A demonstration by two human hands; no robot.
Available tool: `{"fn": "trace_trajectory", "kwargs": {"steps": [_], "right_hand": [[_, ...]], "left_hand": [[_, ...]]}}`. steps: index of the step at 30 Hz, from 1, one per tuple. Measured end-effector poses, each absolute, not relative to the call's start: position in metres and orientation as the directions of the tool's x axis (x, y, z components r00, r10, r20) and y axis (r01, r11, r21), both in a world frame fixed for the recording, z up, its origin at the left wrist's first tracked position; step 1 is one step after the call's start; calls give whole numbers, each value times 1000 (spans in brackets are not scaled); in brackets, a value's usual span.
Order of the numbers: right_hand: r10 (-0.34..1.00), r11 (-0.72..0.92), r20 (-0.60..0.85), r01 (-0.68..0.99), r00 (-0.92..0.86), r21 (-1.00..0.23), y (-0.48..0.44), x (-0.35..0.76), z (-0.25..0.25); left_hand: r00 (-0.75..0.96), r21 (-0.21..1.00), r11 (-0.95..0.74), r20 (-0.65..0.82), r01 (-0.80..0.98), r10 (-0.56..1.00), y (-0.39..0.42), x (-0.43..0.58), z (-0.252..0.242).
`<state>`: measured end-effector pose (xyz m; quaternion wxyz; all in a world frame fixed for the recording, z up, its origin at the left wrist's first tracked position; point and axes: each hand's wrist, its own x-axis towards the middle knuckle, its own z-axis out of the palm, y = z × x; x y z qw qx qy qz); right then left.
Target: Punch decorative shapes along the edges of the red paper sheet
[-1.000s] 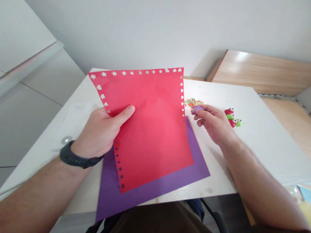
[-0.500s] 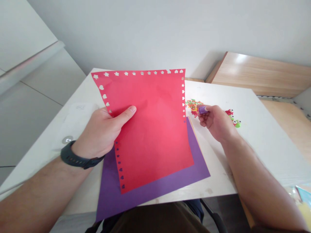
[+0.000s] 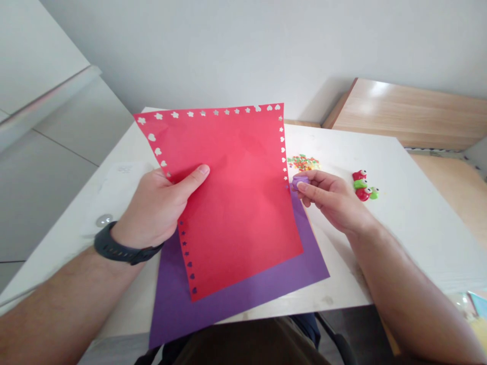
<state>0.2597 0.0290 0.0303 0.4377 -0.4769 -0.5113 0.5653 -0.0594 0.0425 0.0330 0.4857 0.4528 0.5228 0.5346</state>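
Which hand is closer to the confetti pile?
Right. The right hand, pinching a small purple object, is just on the near side of the confetti pile; the left hand is farther off, gripping the left edge of the red sheet.

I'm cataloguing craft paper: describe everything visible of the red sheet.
The red sheet looks like thin, lightly creased paper, with star, heart and flower-like holes along its top, left and right edges; one top hole breaks the edge. Its near edge is unpunched. The left grip holds its left side, thumb on top. It looks tilted and covers part of a purple sheet; a purple tool sits at its right edge, contact unclear.
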Motion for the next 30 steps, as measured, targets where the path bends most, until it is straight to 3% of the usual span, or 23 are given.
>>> {"fn": "trace_trajectory", "kwargs": {"steps": [30], "right_hand": [[941,-138,-146,48,-304,-989,21,247,33]], "left_hand": [[-129,988,-127,115,-89,985,42,-54,34]]}}
